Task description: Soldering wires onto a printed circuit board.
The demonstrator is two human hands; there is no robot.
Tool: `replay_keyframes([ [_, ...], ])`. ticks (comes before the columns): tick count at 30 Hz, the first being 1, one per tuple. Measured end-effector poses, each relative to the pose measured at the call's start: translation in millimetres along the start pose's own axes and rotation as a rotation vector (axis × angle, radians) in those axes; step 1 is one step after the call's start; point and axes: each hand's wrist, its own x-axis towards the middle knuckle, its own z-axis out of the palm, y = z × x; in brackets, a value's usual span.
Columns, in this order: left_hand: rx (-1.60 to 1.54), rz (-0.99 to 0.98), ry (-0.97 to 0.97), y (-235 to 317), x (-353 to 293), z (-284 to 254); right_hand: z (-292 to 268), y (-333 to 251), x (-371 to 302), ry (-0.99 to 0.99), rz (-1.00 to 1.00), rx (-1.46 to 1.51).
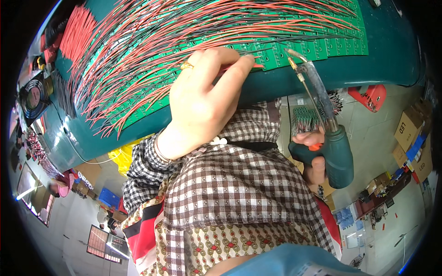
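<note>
Green circuit boards lie side by side on the desk, red and black wires fanned across them; the left hand pinches a red wire at their near edge, the right hand grips a soldering gun, its tip near the boards

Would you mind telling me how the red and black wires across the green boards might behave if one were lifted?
The wires would probably flex and droop, being long, thin and curved. Each is likely light, given how slender it looks. It might drag its neighbours, since they overlap densely over the green boards.
</note>
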Motion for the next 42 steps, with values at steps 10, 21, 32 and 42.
replay_keyframes([
  [10, 0.003, -0.032, -0.062, 10, 10, 1, -6, 1, 1, -0.001, -0.095, -0.108],
  [21, -0.070, -0.012, 0.005, -6, 4, -5, 15, -2, 3, 0.010, 0.003, 0.084],
  [32, -0.036, 0.000, -0.003, -6, 5, 3, 20, -9, 11, 0.038, 0.028, 0.056],
  [42, -0.031, 0.027, 0.045, -2, 7, 11, 14, -2, 10, 0.092, 0.049, 0.092],
])
